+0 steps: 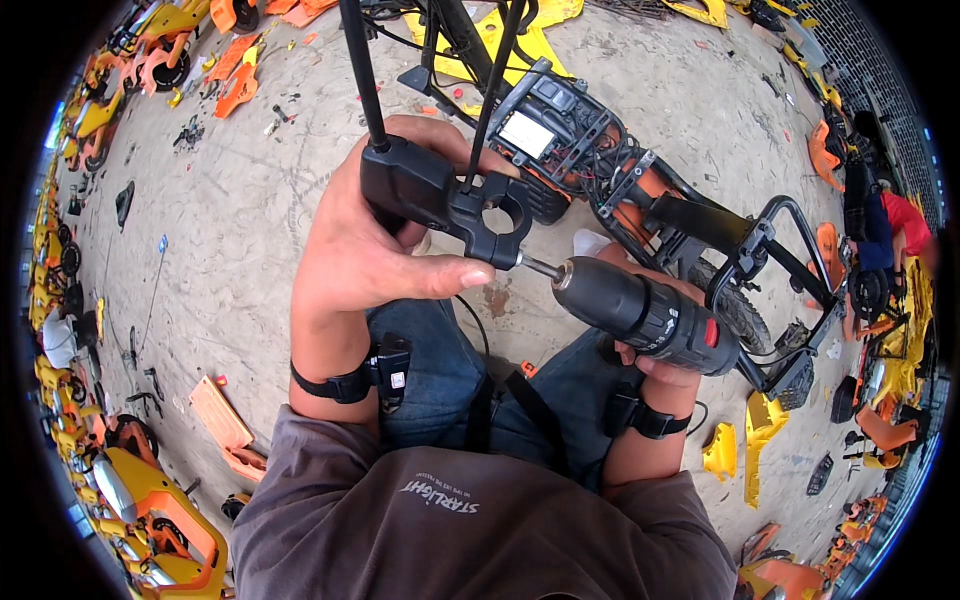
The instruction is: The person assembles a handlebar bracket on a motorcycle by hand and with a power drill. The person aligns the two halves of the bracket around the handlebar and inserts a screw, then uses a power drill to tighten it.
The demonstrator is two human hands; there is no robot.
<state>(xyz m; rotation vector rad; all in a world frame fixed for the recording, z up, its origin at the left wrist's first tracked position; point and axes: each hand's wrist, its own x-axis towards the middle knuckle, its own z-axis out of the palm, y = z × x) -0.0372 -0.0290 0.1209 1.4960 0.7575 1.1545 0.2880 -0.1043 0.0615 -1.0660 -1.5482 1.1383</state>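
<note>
My left hand [340,255] is wrapped around a black plastic part with a round clamp [486,240] at its right end, its thumb lying along the underside. Two black rods or tubes [366,85] rise from this part toward the top of the view. My right hand [662,370] grips a black cordless drill [640,310], pointed left. The drill's metal bit [540,265] meets the clamp's lower right side; the exact contact, perhaps a screw, is too small to make out. The drill's handle is mostly hidden.
Beyond the drill stands a partly stripped black vehicle frame [700,222] with exposed wiring and wheels. Yellow panels [765,440] and an orange panel [222,412] lie on the concrete floor. Heaps of yellow and orange parts line both sides. A person in red [903,225] bends at far right.
</note>
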